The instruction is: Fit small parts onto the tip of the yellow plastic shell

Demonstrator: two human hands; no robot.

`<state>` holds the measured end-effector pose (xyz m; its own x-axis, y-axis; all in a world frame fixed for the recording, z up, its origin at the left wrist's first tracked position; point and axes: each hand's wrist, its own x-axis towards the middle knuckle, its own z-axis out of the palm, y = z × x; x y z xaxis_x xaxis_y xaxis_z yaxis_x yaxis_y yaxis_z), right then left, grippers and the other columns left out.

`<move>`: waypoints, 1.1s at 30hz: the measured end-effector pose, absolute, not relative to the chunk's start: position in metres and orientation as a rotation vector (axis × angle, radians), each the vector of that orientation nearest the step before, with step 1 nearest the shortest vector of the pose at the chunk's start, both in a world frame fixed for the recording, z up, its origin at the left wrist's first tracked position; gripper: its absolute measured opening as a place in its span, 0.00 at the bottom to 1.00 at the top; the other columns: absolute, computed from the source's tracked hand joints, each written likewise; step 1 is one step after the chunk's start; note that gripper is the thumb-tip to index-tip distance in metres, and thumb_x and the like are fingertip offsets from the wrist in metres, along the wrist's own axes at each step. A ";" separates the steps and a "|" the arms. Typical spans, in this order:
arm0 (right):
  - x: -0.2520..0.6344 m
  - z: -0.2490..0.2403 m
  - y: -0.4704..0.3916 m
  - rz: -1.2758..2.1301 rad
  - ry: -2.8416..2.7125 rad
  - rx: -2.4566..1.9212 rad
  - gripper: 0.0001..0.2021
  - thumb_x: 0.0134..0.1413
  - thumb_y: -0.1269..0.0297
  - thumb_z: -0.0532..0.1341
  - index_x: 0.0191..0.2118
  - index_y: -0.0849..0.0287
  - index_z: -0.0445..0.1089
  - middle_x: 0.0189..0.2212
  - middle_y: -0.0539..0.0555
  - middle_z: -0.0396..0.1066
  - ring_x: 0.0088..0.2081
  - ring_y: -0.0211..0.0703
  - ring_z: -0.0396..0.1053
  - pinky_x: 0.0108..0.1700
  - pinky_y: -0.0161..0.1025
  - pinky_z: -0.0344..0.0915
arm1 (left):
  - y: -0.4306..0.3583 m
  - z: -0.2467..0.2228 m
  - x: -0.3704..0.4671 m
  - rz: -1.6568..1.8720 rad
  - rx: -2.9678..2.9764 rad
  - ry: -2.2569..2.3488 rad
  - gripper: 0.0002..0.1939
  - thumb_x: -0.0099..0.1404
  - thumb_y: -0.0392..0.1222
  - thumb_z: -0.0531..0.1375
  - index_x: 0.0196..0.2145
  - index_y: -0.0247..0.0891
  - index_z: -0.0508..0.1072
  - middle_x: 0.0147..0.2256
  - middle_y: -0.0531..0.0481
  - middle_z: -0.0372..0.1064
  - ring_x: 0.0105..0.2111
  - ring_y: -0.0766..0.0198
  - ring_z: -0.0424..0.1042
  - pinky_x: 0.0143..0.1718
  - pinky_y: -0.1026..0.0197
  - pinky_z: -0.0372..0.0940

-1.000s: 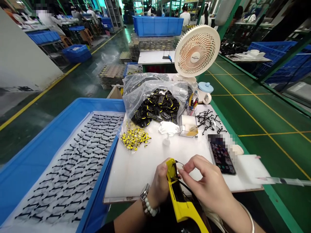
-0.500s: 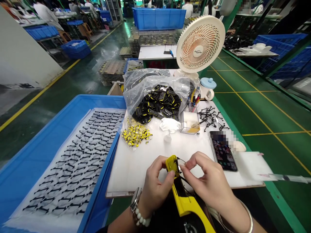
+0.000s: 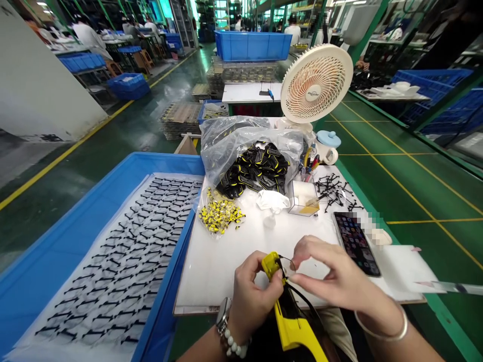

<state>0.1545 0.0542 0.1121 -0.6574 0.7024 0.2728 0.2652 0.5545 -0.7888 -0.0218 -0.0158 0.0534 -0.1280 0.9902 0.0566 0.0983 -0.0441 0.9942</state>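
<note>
My left hand (image 3: 251,294) grips the top end of a yellow and black plastic part (image 3: 289,317) that rises from my lap over the near edge of the white work board (image 3: 226,251). My right hand (image 3: 332,279) pinches a small clear lens-like piece with a thin black wire (image 3: 287,265) right at the part's yellow tip. A wristwatch and bead bracelet sit on my left wrist, a bangle on my right.
On the board lie a clear bag of black-yellow parts (image 3: 252,161), a small bag of yellow pieces (image 3: 221,216), a clear box (image 3: 304,198), loose black clips (image 3: 334,188), a phone (image 3: 356,241) and a fan (image 3: 316,84). A blue tray (image 3: 75,236) with rows of black pieces stands left. A syringe (image 3: 449,287) lies right.
My left hand shifted from behind the yellow tip to gripping it from the front. My right fingers stayed at the tip with the clear piece. The camera view drifted slightly.
</note>
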 end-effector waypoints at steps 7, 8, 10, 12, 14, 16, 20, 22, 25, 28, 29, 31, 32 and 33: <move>0.125 0.108 0.184 0.640 -2.364 -1.238 0.08 0.59 0.64 0.57 0.37 0.61 0.71 0.33 0.53 0.75 0.33 0.40 0.71 0.36 0.38 0.67 | -0.013 0.055 -0.023 1.258 1.267 1.374 0.03 0.59 0.37 0.57 0.28 0.38 0.65 0.26 0.52 0.64 0.28 0.63 0.65 0.32 0.61 0.62; 0.111 0.100 0.202 0.656 -2.441 -1.241 0.06 0.58 0.66 0.58 0.36 0.61 0.71 0.32 0.52 0.75 0.32 0.38 0.70 0.36 0.36 0.67 | -0.012 0.056 -0.022 1.252 1.268 1.378 0.03 0.59 0.37 0.57 0.28 0.38 0.64 0.26 0.52 0.64 0.28 0.63 0.65 0.32 0.61 0.62; 0.082 0.083 0.228 0.653 -2.585 -1.261 0.03 0.55 0.69 0.61 0.35 0.61 0.72 0.31 0.51 0.74 0.32 0.37 0.70 0.38 0.36 0.68 | -0.010 0.055 -0.021 1.237 1.270 1.388 0.04 0.59 0.37 0.57 0.28 0.38 0.64 0.25 0.52 0.63 0.28 0.63 0.64 0.32 0.61 0.61; 0.058 0.065 0.243 0.589 -2.674 -1.331 0.06 0.56 0.65 0.62 0.37 0.63 0.71 0.34 0.53 0.73 0.35 0.39 0.71 0.41 0.40 0.69 | -0.008 0.055 -0.021 1.214 1.270 1.394 0.04 0.58 0.37 0.57 0.28 0.38 0.63 0.25 0.52 0.62 0.28 0.63 0.64 0.31 0.61 0.61; 0.042 0.051 0.251 0.510 -2.716 -1.401 0.11 0.58 0.61 0.61 0.42 0.63 0.69 0.39 0.55 0.71 0.39 0.41 0.70 0.43 0.44 0.69 | -0.007 0.055 -0.020 1.196 1.263 1.390 0.04 0.58 0.37 0.57 0.28 0.38 0.63 0.25 0.52 0.62 0.28 0.63 0.64 0.31 0.61 0.61; 0.034 0.044 0.254 0.449 -2.729 -1.439 0.13 0.59 0.59 0.60 0.46 0.63 0.67 0.42 0.55 0.70 0.41 0.42 0.70 0.43 0.45 0.70 | -0.006 0.055 -0.020 1.194 1.249 1.381 0.04 0.58 0.37 0.57 0.28 0.38 0.63 0.25 0.52 0.62 0.28 0.63 0.64 0.32 0.61 0.60; 0.039 0.053 0.257 0.340 -2.715 -1.434 0.15 0.59 0.64 0.60 0.50 0.64 0.65 0.41 0.57 0.71 0.41 0.44 0.71 0.44 0.46 0.69 | -0.005 0.056 -0.020 1.199 1.238 1.376 0.04 0.57 0.36 0.57 0.28 0.38 0.62 0.25 0.53 0.62 0.28 0.64 0.63 0.32 0.62 0.60; 0.050 0.070 0.253 0.271 -2.707 -1.385 0.15 0.57 0.70 0.59 0.51 0.66 0.65 0.42 0.62 0.72 0.44 0.49 0.71 0.47 0.45 0.67 | -0.005 0.057 -0.021 1.192 1.239 1.376 0.05 0.57 0.36 0.57 0.27 0.38 0.62 0.25 0.53 0.62 0.28 0.64 0.63 0.32 0.62 0.60; 0.075 0.101 0.234 0.181 -2.693 -1.268 0.17 0.56 0.75 0.56 0.52 0.65 0.66 0.47 0.63 0.70 0.48 0.52 0.68 0.50 0.43 0.63 | -0.005 0.058 -0.022 1.181 1.257 1.371 0.05 0.57 0.37 0.57 0.27 0.38 0.62 0.25 0.53 0.61 0.28 0.64 0.63 0.32 0.62 0.59; 0.097 0.124 0.214 0.129 -2.593 -1.153 0.17 0.56 0.72 0.56 0.51 0.61 0.65 0.40 0.58 0.72 0.41 0.49 0.71 0.44 0.42 0.65 | -0.004 0.060 -0.022 1.181 1.280 1.361 0.05 0.57 0.36 0.57 0.28 0.38 0.62 0.26 0.53 0.61 0.28 0.64 0.62 0.32 0.62 0.58; 0.102 0.127 0.211 0.109 -2.552 -1.126 0.17 0.55 0.71 0.57 0.51 0.61 0.65 0.37 0.57 0.73 0.37 0.48 0.71 0.42 0.42 0.66 | -0.004 0.061 -0.021 1.184 1.286 1.355 0.05 0.57 0.36 0.57 0.28 0.38 0.62 0.26 0.53 0.61 0.28 0.64 0.62 0.32 0.62 0.58; 0.102 0.125 0.212 0.087 -2.521 -1.128 0.17 0.54 0.72 0.57 0.51 0.61 0.65 0.35 0.56 0.73 0.34 0.47 0.71 0.39 0.41 0.66 | -0.003 0.063 -0.020 1.189 1.302 1.342 0.05 0.57 0.36 0.58 0.28 0.38 0.62 0.25 0.54 0.60 0.27 0.65 0.62 0.31 0.62 0.57; 0.099 0.120 0.216 0.087 -2.537 -1.151 0.18 0.54 0.73 0.56 0.51 0.61 0.65 0.35 0.57 0.73 0.35 0.48 0.71 0.39 0.41 0.65 | -0.003 0.065 -0.019 1.192 1.311 1.340 0.05 0.57 0.36 0.58 0.27 0.38 0.62 0.25 0.54 0.60 0.27 0.65 0.61 0.31 0.62 0.57; 0.093 0.115 0.221 0.092 -2.562 -1.177 0.17 0.54 0.73 0.56 0.51 0.62 0.65 0.36 0.58 0.73 0.35 0.49 0.71 0.38 0.41 0.65 | -0.003 0.066 -0.018 1.193 1.319 1.341 0.05 0.56 0.36 0.58 0.27 0.38 0.62 0.25 0.54 0.59 0.27 0.65 0.61 0.31 0.62 0.57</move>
